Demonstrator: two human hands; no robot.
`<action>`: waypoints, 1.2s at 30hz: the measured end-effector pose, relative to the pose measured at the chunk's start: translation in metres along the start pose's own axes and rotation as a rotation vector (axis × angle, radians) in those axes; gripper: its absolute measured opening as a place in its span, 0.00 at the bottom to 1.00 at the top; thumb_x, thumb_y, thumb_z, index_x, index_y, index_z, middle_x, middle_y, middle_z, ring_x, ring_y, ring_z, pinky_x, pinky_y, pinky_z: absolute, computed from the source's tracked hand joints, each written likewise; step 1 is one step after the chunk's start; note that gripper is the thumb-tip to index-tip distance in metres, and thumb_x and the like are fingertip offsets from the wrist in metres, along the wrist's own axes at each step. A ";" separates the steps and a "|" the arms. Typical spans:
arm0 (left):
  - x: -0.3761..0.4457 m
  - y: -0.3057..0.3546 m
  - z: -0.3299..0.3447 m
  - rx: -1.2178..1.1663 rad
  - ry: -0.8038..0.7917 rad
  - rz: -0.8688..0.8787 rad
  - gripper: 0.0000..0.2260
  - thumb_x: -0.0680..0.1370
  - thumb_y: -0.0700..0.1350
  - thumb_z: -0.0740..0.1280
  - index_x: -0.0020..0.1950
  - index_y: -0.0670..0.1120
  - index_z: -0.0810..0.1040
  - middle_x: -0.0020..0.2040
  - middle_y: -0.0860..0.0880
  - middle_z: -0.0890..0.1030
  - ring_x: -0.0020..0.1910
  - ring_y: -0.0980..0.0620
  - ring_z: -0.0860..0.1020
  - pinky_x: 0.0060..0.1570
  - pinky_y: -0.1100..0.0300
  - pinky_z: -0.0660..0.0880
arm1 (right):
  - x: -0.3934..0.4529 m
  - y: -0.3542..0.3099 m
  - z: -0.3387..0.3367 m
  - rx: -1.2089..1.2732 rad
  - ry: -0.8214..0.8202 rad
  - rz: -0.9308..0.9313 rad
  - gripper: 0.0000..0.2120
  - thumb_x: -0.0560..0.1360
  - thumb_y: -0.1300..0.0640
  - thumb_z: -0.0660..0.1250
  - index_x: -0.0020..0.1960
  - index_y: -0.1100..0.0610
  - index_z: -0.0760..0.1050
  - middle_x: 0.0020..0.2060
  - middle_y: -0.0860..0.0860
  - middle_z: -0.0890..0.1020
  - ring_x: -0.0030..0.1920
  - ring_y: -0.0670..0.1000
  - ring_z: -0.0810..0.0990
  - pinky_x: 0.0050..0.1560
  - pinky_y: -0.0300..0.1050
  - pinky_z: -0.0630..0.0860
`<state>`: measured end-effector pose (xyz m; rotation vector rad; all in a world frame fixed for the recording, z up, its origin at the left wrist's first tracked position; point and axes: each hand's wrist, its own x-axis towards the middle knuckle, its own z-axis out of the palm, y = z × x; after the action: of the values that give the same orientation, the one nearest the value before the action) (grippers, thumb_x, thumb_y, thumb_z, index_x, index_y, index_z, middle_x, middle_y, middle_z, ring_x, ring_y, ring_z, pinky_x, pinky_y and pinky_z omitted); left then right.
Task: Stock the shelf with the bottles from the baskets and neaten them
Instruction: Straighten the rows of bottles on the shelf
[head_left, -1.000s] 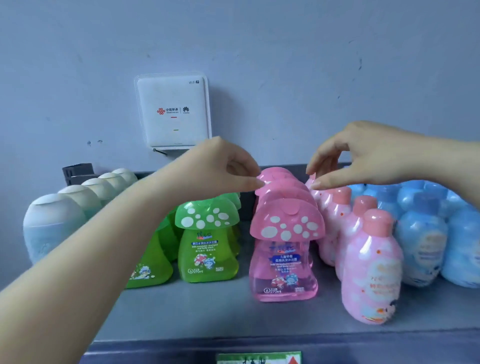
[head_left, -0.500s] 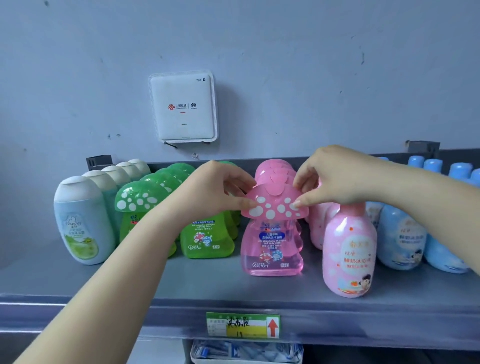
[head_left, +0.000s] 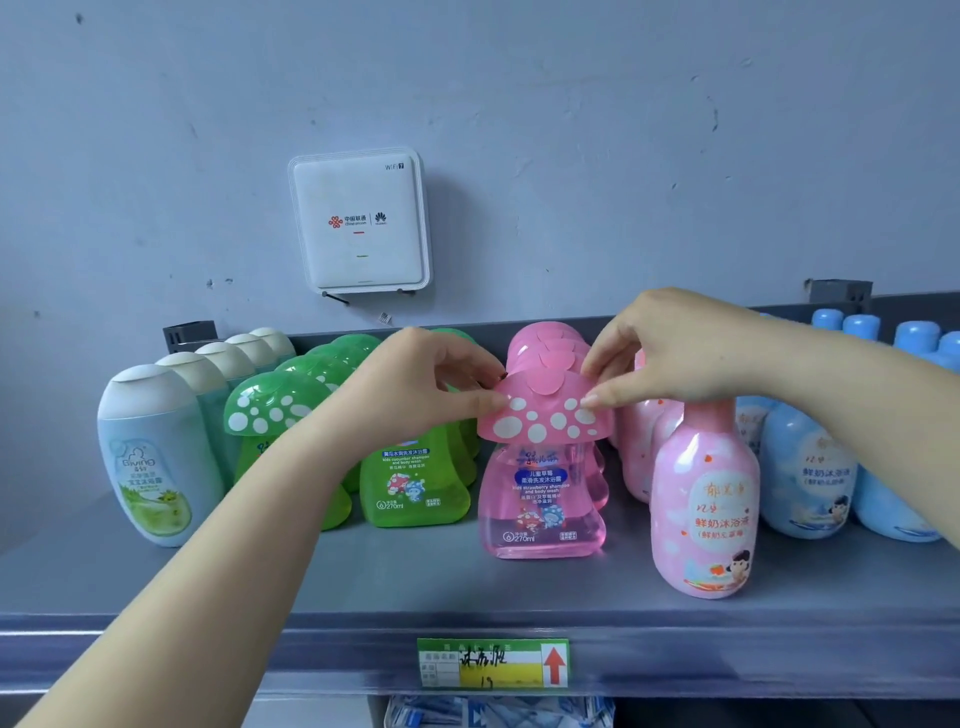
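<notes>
A pink mushroom-capped bottle (head_left: 542, 499) stands at the front of a row of like pink bottles on the grey shelf (head_left: 467, 592). My left hand (head_left: 415, 387) pinches the left edge of its spotted cap. My right hand (head_left: 670, 348) pinches the cap's right edge. Green mushroom bottles (head_left: 415, 483) stand in rows to the left, partly hidden by my left forearm. A rounder pink bottle (head_left: 704, 499) stands just right of the held one, with more pink ones behind it.
White-capped pale bottles (head_left: 156, 452) line the far left and blue bottles (head_left: 810, 467) the right. A white WiFi box (head_left: 358, 221) hangs on the wall above. A price tag (head_left: 492, 662) sits on the shelf's front edge, with packets (head_left: 498, 712) below.
The view has pulled back and lowered a little. Both hands came down from the rear pink caps onto the front pink bottle's cap and now hold its two edges.
</notes>
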<state>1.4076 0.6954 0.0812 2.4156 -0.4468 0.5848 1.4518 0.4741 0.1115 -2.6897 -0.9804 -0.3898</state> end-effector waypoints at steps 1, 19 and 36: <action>0.001 0.001 -0.004 -0.020 0.019 -0.003 0.07 0.70 0.44 0.74 0.47 0.51 0.82 0.44 0.56 0.84 0.43 0.61 0.81 0.49 0.66 0.76 | 0.001 0.002 -0.004 0.032 0.026 0.003 0.13 0.67 0.46 0.74 0.49 0.50 0.82 0.38 0.39 0.82 0.40 0.35 0.78 0.41 0.26 0.70; 0.062 -0.004 -0.002 0.246 -0.240 0.006 0.10 0.72 0.42 0.73 0.53 0.47 0.83 0.46 0.50 0.85 0.42 0.59 0.82 0.46 0.66 0.77 | 0.037 0.024 0.002 -0.092 -0.127 0.089 0.19 0.68 0.50 0.74 0.57 0.55 0.80 0.36 0.40 0.77 0.43 0.45 0.78 0.44 0.36 0.72; 0.060 -0.016 -0.007 0.238 -0.241 0.000 0.11 0.70 0.42 0.75 0.51 0.48 0.84 0.43 0.52 0.85 0.43 0.57 0.83 0.50 0.56 0.79 | 0.045 0.017 0.007 -0.084 -0.128 0.063 0.11 0.70 0.57 0.72 0.52 0.54 0.82 0.42 0.47 0.85 0.44 0.46 0.82 0.44 0.37 0.75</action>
<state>1.4637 0.7010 0.1090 2.7287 -0.5010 0.3644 1.4972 0.4898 0.1171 -2.8443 -0.9298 -0.2544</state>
